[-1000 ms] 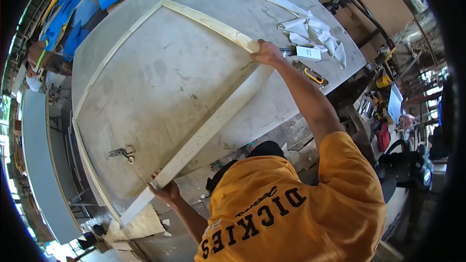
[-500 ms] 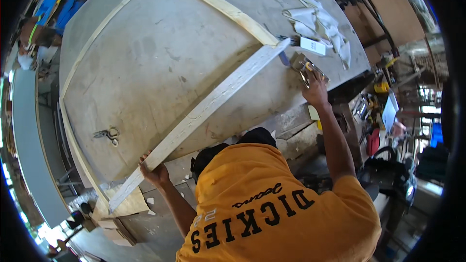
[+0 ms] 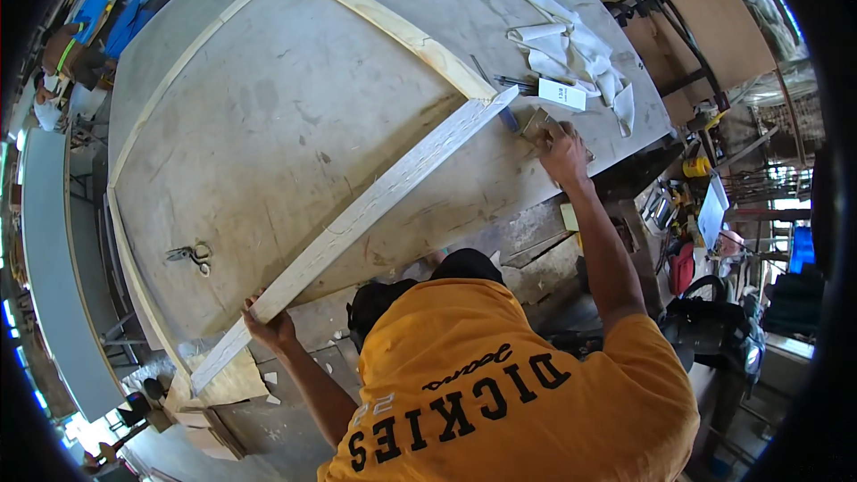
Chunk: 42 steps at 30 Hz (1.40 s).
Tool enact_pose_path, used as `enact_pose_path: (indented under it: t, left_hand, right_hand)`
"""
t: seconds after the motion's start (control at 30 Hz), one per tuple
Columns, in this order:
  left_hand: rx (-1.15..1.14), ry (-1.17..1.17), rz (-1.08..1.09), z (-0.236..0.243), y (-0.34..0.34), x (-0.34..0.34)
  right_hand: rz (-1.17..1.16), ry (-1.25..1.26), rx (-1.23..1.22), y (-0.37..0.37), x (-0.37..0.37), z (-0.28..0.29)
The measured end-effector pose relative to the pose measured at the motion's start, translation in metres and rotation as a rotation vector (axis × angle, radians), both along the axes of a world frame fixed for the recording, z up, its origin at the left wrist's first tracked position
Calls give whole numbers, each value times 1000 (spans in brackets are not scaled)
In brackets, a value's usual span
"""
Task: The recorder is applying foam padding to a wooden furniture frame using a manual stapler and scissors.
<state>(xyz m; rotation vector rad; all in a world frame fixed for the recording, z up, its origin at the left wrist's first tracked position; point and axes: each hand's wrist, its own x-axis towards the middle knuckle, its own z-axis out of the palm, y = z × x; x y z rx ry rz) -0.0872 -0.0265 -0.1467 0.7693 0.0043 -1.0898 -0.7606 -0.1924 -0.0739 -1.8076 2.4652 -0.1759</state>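
My left hand grips a long pale board near its lower end; the board lies diagonally across the near side of a worn table. My right hand is closed on a metal hand tool, apparently a staple gun, near the table's right edge. Narrow wooden strips form a frame with the board. Scissors lie inside it at lower left. Right of the upper corner are a blue-handled tool, a small white box and crumpled white cloth strips.
A long grey panel stands to the left. A person is at upper left beside blue material. A brown board and black metal frame are at upper right. Tools, a yellow container and a black bag crowd the right side.
My right hand has let go of the board's upper end and moved right and down onto the metal tool. My left hand still holds the board. The whole view has shifted slightly.
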Motion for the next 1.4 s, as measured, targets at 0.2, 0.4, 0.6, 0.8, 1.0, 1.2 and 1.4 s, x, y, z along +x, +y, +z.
enact_pose_path:
  t: [0.2,0.4,0.6,0.8,1.0,1.2,1.4]
  left_hand:
    - [-35,-78,20,25,9,-8]
    - [115,-110,89,19,5,-31]
    - [649,-32,-464,35,29,-34]
    - [632,-381,-521,70,95,-8]
    - [697,-448,7,57,197,108]
    - [927,-731,346,72,241,255]
    - [919,-1659,70,68,248,359]
  right_hand:
    - [96,-12,-16,-27,16,-6]
    - [278,-495,-271,-13,11,13]
    - [444,-620,-193,-44,181,37]
    - [936,-879,-12,5,390,38]
    - [1235,-788,86,31,579,19]
    - [1243,-492,-104,18,757,-30]
    - [1012,-154,-185,12,794,-46]
